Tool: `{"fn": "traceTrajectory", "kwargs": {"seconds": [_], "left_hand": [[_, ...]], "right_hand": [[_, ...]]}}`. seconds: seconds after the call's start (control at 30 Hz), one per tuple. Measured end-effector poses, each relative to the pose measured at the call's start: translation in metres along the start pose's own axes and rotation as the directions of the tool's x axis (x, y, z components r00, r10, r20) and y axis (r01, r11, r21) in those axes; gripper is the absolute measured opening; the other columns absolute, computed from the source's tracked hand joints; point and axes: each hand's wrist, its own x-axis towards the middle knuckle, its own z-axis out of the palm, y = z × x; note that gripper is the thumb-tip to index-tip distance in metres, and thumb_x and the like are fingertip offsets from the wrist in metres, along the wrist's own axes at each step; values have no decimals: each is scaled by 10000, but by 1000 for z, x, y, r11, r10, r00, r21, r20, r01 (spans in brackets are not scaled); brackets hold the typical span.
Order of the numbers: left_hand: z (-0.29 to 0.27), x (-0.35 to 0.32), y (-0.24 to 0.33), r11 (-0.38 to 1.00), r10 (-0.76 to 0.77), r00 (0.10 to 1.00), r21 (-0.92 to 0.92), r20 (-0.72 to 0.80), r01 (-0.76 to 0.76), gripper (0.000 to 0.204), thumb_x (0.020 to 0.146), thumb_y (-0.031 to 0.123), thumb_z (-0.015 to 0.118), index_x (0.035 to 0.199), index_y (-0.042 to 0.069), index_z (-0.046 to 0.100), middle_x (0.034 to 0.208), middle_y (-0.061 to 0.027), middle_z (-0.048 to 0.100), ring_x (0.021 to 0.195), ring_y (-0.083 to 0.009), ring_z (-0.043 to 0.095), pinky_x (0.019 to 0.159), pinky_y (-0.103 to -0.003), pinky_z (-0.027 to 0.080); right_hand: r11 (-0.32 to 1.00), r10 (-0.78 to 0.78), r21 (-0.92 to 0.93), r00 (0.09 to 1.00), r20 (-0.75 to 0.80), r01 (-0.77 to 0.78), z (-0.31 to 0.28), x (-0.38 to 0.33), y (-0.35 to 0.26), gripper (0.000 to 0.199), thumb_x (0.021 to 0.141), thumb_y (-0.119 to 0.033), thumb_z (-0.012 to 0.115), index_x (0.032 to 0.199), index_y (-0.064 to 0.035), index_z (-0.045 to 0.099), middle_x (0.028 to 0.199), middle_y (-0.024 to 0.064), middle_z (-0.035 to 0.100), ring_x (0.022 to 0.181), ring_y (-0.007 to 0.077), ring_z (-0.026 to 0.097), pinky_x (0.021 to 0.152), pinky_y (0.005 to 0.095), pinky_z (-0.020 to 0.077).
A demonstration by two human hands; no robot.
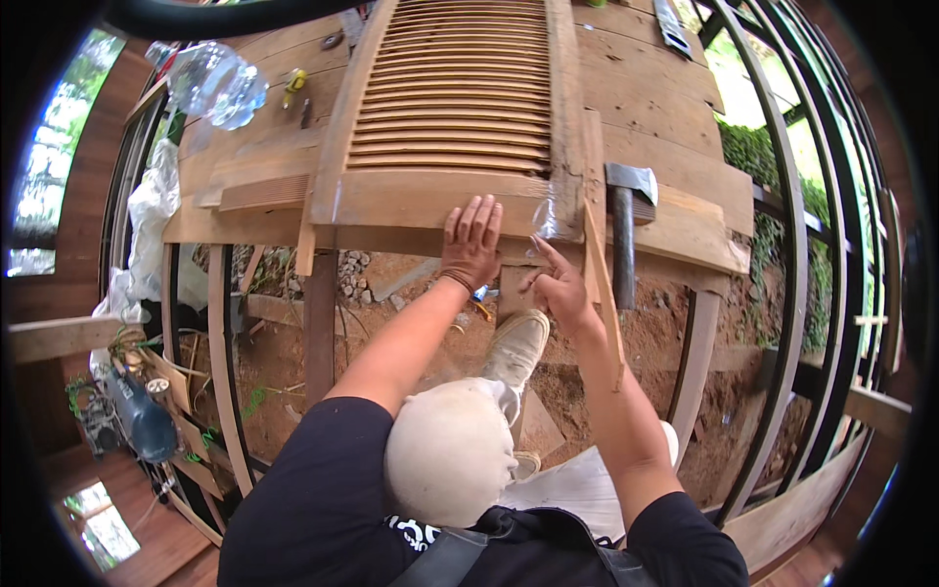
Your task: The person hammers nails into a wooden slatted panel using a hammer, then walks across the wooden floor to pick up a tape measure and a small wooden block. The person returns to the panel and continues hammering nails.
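Clear plastic water bottle (215,83) lies on its side at the far left corner of the desk (675,108), no label legible. White plastic bag (152,220) hangs off the desk's left edge, crumpled. No signs or screens in view.

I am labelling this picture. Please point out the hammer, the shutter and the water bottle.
hammer (623,245), head view, on its handle.
shutter (452,88), head view, on its slats.
water bottle (217,83), head view, on its clear body.
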Motion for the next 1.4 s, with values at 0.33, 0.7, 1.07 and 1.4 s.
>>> {"fn": "traceTrajectory", "kwargs": {"seconds": [0.33,0.7,1.07,1.4], "left_hand": [[-5,2,2,1000,4,999,23,44,-5,916,691,243,729,1502,61,344,1555,-116,349,1453,-284,310,1197,-508,192],[1,1,-1,999,22,999,27,23,-23,919,706,273,724,1513,61,337,1561,-105,342,1460,-285,296,1197,-508,196],[-106,73,16,987,-106,616,6,781,163,838,803,267,665,1544,70,326,1622,-158,275,1495,-343,262,1225,-472,217],[-411,87,75,797,-35,404,-218,914,563,444,861,310,623,1238,83,678,1108,-226,707,1053,-379,674,922,-440,529]], "right_hand": [[992,-97,56,972,-215,111,13,-7,1,838,820,-111,522,1597,-126,207,909,171,686,590,221,599,616,415,518],[119,-71,-980,983,-171,-162,28,-8,-20,846,825,-138,572,1570,12,200,703,142,697,615,327,693,589,480,549],[484,299,-649,808,-508,-587,-62,-227,-26,495,854,-295,627,1304,-91,605,1077,258,697,1040,402,674,887,478,531],[483,505,-201,458,-732,-852,51,-621,-175,271,857,-235,662,939,20,702,853,216,718,823,357,717,766,446,558]]}}
